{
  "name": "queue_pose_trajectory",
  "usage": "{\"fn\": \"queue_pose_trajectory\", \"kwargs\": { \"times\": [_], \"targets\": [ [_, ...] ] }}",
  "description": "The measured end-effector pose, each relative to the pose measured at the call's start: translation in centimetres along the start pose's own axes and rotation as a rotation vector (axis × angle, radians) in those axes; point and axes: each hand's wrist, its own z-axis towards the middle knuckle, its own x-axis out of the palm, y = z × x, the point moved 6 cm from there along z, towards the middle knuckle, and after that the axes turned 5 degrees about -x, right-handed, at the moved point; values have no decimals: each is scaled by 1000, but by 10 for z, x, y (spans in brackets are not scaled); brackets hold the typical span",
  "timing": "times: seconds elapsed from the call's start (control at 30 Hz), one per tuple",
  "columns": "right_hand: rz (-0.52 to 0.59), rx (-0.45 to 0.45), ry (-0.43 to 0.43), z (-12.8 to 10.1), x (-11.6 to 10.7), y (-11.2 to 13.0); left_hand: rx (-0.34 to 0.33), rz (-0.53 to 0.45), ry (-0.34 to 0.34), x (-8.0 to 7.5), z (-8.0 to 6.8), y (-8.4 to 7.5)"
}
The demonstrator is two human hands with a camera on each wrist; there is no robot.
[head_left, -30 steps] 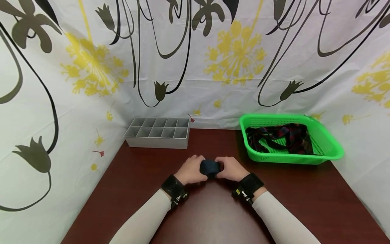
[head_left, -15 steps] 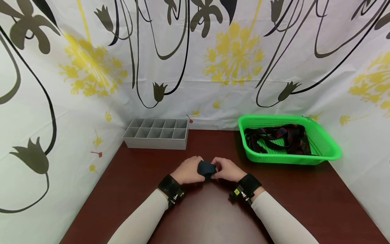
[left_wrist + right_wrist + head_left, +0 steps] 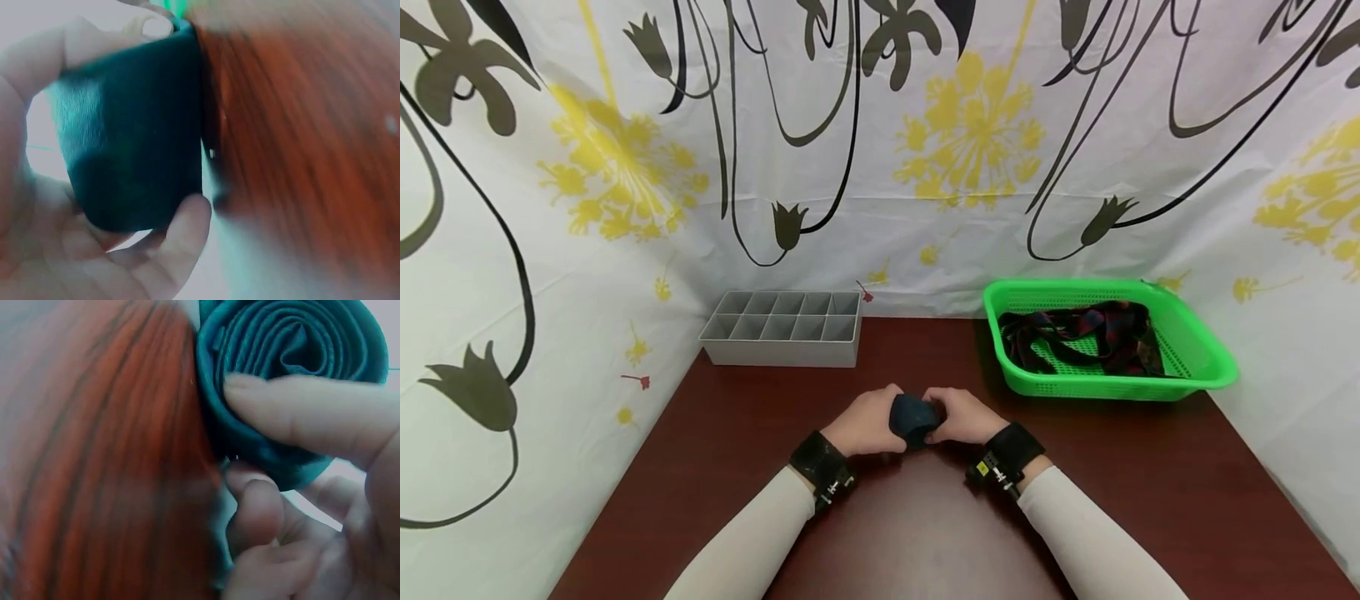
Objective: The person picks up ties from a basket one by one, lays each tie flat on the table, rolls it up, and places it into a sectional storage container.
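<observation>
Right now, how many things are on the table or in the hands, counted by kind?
Rolled dark teal tie, held between left hand and right hand: 1
Grey divided box: 1
Green basket: 1
Pile of dark plaid cloth in the basket, number of pieces unclear: 1
Total: 4

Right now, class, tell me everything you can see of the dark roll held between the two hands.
The roll is dark teal-blue cloth with a slight sheen, wound into a tight coil whose spiral layers show at one end. It sits just above the table, near its middle. The left hand grips its side with thumb and fingers; the right hand presses a thumb across the coiled end.
</observation>
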Motion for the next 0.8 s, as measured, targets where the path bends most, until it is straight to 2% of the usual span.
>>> {"fn": "queue_pose_trajectory", "kwargs": {
  "times": [0.17, 0.3, 0.37, 0.43, 0.67, 0.73, 0.8],
  "targets": [
    [24, -21, -21, 1, 0, 7, -43, -50, -40, 0, 0, 6],
    [81, 36, -59, 2, 2, 5, -153, -163, -131, -5, 0, 14],
    [122, 66, -81, 2, 3, 5, -214, -199, -180, -7, -1, 19],
    [139, 72, -121, 3, 4, 6, -247, -219, -212, -9, -2, 22],
    [13, -29, -312, 2, -1, 23, -207, -280, -249, -13, -4, 20],
    [20, -34, -345, 1, -1, 25, -211, -322, -257, -15, -5, 19],
    [6, -31, -379, -1, 0, 24, -219, -399, -237, -15, -6, 16]
  ]
}}
